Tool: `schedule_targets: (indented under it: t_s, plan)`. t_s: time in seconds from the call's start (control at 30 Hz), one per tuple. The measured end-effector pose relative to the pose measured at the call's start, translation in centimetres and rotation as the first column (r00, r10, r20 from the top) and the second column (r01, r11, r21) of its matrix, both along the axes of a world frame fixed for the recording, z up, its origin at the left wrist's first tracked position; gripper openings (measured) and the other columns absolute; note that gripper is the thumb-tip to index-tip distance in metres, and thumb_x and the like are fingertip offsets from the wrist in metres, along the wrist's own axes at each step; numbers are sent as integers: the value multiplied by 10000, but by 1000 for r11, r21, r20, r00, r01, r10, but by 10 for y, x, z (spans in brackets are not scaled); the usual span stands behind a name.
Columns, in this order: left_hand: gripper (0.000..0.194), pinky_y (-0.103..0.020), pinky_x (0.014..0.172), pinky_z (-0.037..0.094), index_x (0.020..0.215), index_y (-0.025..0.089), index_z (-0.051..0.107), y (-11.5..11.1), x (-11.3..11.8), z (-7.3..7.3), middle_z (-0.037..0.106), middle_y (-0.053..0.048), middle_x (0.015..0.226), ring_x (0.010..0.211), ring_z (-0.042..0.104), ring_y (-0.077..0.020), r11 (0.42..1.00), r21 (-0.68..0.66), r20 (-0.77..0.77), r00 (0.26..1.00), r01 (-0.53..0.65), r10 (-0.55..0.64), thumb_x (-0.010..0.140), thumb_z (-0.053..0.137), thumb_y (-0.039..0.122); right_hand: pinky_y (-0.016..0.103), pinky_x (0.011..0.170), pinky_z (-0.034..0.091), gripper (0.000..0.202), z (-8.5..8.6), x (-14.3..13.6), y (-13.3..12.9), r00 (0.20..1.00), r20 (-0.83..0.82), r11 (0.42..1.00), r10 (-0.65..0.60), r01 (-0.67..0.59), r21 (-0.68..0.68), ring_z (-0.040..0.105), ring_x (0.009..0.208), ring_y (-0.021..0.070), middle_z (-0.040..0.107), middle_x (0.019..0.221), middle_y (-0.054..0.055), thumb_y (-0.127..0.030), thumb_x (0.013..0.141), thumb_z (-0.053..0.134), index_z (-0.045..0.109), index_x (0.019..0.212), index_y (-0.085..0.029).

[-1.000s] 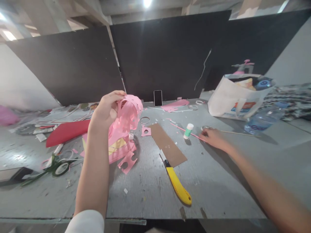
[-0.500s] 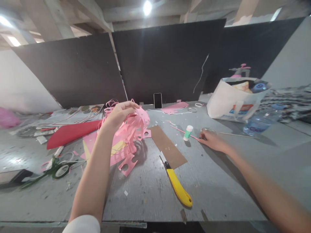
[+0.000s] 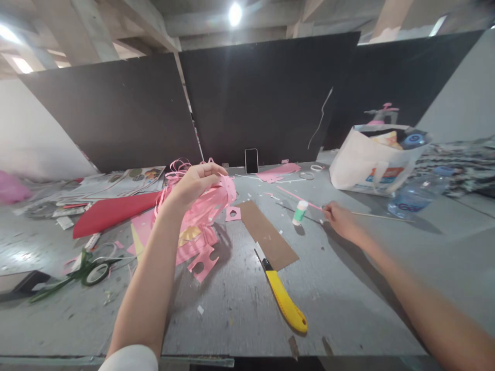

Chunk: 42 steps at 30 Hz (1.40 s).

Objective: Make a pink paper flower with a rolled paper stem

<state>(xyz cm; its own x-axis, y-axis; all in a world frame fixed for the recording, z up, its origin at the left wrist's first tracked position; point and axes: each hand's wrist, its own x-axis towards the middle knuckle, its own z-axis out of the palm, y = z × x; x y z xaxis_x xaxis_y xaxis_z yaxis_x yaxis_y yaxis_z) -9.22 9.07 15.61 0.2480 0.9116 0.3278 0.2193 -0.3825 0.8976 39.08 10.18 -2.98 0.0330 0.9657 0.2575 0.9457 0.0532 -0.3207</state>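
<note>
My left hand (image 3: 199, 183) is closed over a bunch of cut pink paper strips (image 3: 211, 203), its fingers curled across the top; the thumb side hides part of the grip. Looped strips spill out behind the wrist. In my right hand (image 3: 338, 219) the fingertips pinch one end of a thin pink stick (image 3: 296, 195), which is raised above the table and casts a shadow beneath it. Close by stands a glue stick (image 3: 300, 213) with a white cap and green label. A thin wooden stick (image 3: 382, 216) lies to the right of that hand.
A yellow utility knife (image 3: 286, 301) lies with its blade out over brown cardboard (image 3: 266, 232). Green-handled scissors (image 3: 83, 273) and red paper (image 3: 116, 214) are at left. A phone (image 3: 251, 161) leans at the back; a white bag (image 3: 359, 159) and plastic bottle (image 3: 415, 196) stand right.
My right hand has moved slightly right and lifted the pink stick off the table. My left hand has shifted a little right, and the strips under it have changed shape.
</note>
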Motion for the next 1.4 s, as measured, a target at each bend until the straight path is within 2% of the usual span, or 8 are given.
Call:
schedule_targets:
  t_s: [0.13, 0.23, 0.37, 0.53, 0.63, 0.7, 1.0, 1.4]
  plan:
    - [185, -292, 763, 577, 940, 196, 802, 0, 2, -1, 773, -77, 1022, 833, 671, -160, 1000, -6, 5, 1000, 0, 0, 780, 714, 230, 391, 638, 469, 348, 9, -10, -6, 985, -168, 971, 37, 4, 238, 696, 686, 290, 754, 846, 113, -334, 1036, 453, 566, 1327, -181]
    - [181, -275, 721, 563, 948, 190, 791, -2, 4, 0, 766, -70, 1004, 800, 649, -145, 999, -32, -11, 1000, -4, 4, 784, 717, 212, 404, 637, 503, 466, 21, -20, -15, 976, -195, 888, 95, 6, 460, 705, 703, 301, 738, 869, 95, -355, 1056, 483, 468, 1490, -187]
    - [170, -265, 660, 520, 961, 187, 784, -3, 4, 0, 755, -70, 1000, 768, 630, -134, 999, -43, -16, 1000, -8, 7, 808, 713, 208, 422, 675, 563, 404, 35, -32, -27, 970, -158, 818, 184, -62, 573, 734, 743, 290, 752, 934, 89, -371, 1105, 491, 505, 1483, -232]
    - [186, -270, 636, 493, 1012, 202, 787, -3, 4, 0, 759, -64, 985, 777, 654, -147, 999, -37, -95, 995, 26, -29, 844, 710, 227, 453, 858, 630, 219, 41, -45, -38, 934, 26, 706, 356, -286, 648, 792, 966, 298, 803, 1101, 100, -287, 1112, 547, 665, 1295, -265]
    - [205, -272, 655, 502, 1045, 201, 786, -3, 8, -2, 759, -62, 956, 805, 670, -159, 999, -18, -181, 982, 48, -51, 859, 708, 236, 448, 916, 637, 273, 41, -52, -43, 884, 138, 616, 447, -415, 670, 793, 1019, 287, 807, 1132, 83, -185, 1086, 585, 686, 1318, -287]
    - [215, -274, 663, 509, 1058, 197, 785, -3, 12, -4, 763, -66, 968, 811, 670, -160, 998, 3, -229, 971, 68, -65, 863, 705, 239, 442, 928, 639, 350, 42, -56, -47, 856, 192, 581, 480, -474, 662, 792, 1032, 280, 803, 1164, 80, -129, 1070, 596, 681, 1365, -297]
    - [243, -290, 775, 549, 1076, 192, 775, 1, 22, -13, 760, -57, 978, 878, 687, -167, 986, 54, -354, 926, 157, -128, 865, 675, 259, 438, 893, 639, 429, 44, -61, -49, 854, 225, 546, 469, -481, 686, 787, 990, 276, 797, 1144, 80, -82, 1048, 629, 680, 1416, -296]
    - [265, -273, 729, 533, 1105, 192, 782, 4, 23, -17, 751, -62, 999, 842, 675, -155, 988, 39, -361, 924, 149, -125, 876, 675, 271, 450, 886, 637, 438, 48, -61, -52, 844, 269, 552, 464, -513, 658, 783, 997, 289, 790, 1145, 96, -71, 1045, 602, 671, 1419, -288]
